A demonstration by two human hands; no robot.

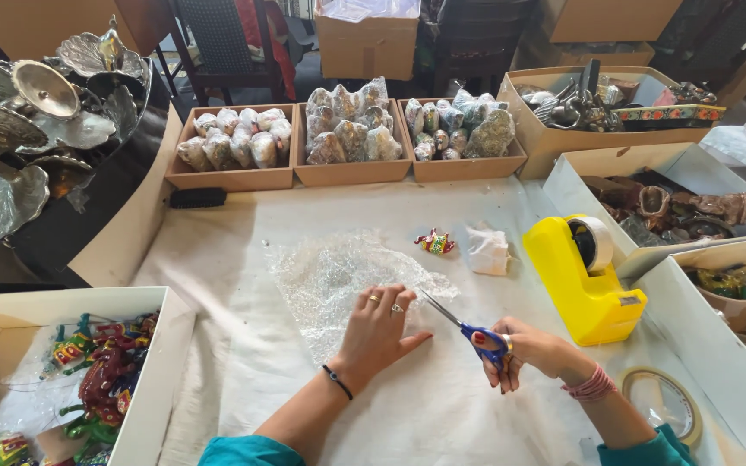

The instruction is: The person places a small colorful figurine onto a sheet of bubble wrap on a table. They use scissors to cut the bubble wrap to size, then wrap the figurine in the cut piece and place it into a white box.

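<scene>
**Two bare hands low over the table, one flat, one gripping**

The left hand [379,326] lies palm down, fingers stretched forward and slightly spread, thumb angled out to the right. Two rings sit on its fingers and a thin dark band circles the wrist. Its forearm runs back toward the near edge of the table, ending in a teal sleeve.

The right hand [520,349] is curled closed, thumb and fingers through blue handles, nails painted red. Pink-red threads wrap the wrist. Its forearm slants in from the near right corner, also sleeved in teal.
</scene>
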